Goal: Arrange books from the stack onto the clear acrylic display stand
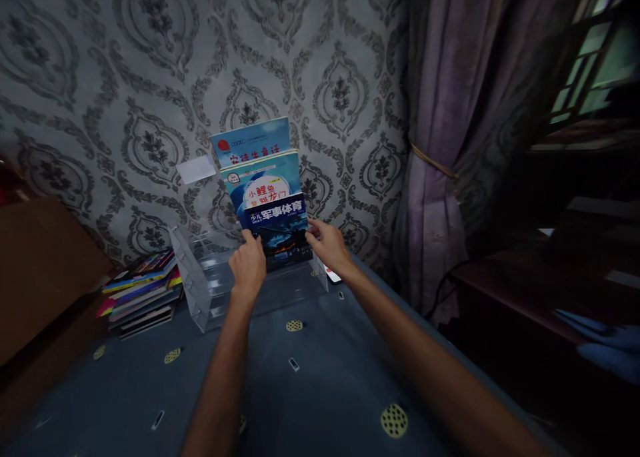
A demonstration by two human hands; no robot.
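Note:
A dark blue book (280, 227) with white lettering stands upright at the clear acrylic book rack (215, 297). My left hand (249, 262) grips its left edge, fingers curled. My right hand (327, 244) pinches the right edge between thumb and fingers. Behind it rises a teal book (235, 189) with a white round title patch. Farther back and higher stands a light blue book (275, 135) with red lettering. The dark book covers the lower parts of both. Whether its bottom edge rests on a rack tier, I cannot tell.
Left of the rack lies a stack of books (145, 290). A cardboard box (45, 270) is at the far left. Beyond the rack's right end lies a phone-like object (332, 275). Patterned wallpaper backs the blue tablecloth (320, 390); a tied purple curtain (435, 144) hangs right.

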